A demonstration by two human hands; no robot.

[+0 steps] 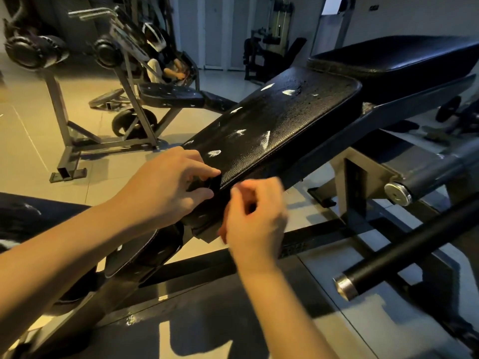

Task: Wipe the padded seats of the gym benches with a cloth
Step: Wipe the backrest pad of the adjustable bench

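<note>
The near gym bench has a black padded seat (280, 125) that tilts up to the right and carries several white scuff marks and wet droplets. Its back pad (401, 60) lies beyond it. At the seat's near end, my left hand (166, 187) pinches a dark folded cloth (204, 226), which hangs down over the pad's edge. My right hand (256, 221) is blurred, fingers curled, right beside the cloth's lower edge. Whether it holds the cloth is unclear.
A black bar with a metal cap (388, 263) juts out at lower right. A second bench seat (171, 95) with foam rollers (33, 51) stands at back left, a person (158, 63) sitting behind it. A small dark pad (140, 252) sits below my left forearm.
</note>
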